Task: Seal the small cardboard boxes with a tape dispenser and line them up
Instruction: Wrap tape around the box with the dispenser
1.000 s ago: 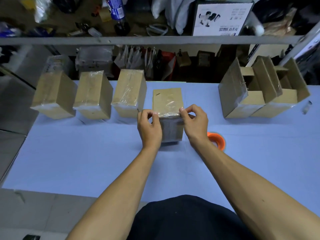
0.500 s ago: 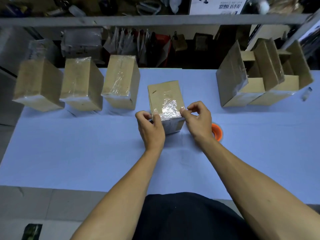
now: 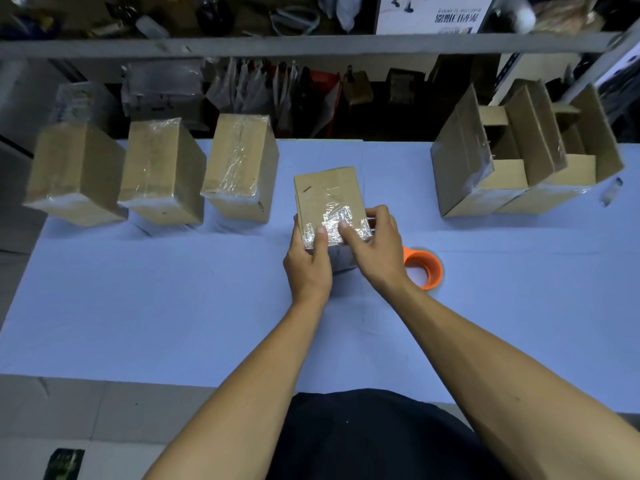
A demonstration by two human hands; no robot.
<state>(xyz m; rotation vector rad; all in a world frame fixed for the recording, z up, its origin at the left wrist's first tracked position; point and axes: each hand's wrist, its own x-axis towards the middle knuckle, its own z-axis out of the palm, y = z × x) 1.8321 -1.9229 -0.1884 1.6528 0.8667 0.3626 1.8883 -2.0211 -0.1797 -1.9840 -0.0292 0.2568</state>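
Note:
A small cardboard box (image 3: 327, 195) stands at the table's middle, its near top edge covered with crinkled clear tape. My left hand (image 3: 308, 261) grips the box's near left corner, thumb lying on the tape. My right hand (image 3: 375, 247) grips the near right corner, thumb pressing the tape on top. Three taped boxes stand in a row to the left: box one (image 3: 74, 174), box two (image 3: 161, 173), box three (image 3: 240, 168). The orange tape dispenser (image 3: 424, 268) lies on the table just right of my right wrist, partly hidden by it.
Two unsealed boxes (image 3: 519, 157) with raised flaps stand at the back right. The blue table (image 3: 156, 299) has a near edge in front of my body. A cluttered shelf (image 3: 304, 46) runs behind the table. A small object (image 3: 611, 192) lies far right.
Both thumbs have slid from the box's sides onto the top, flattening the tape. The view has shifted slightly closer.

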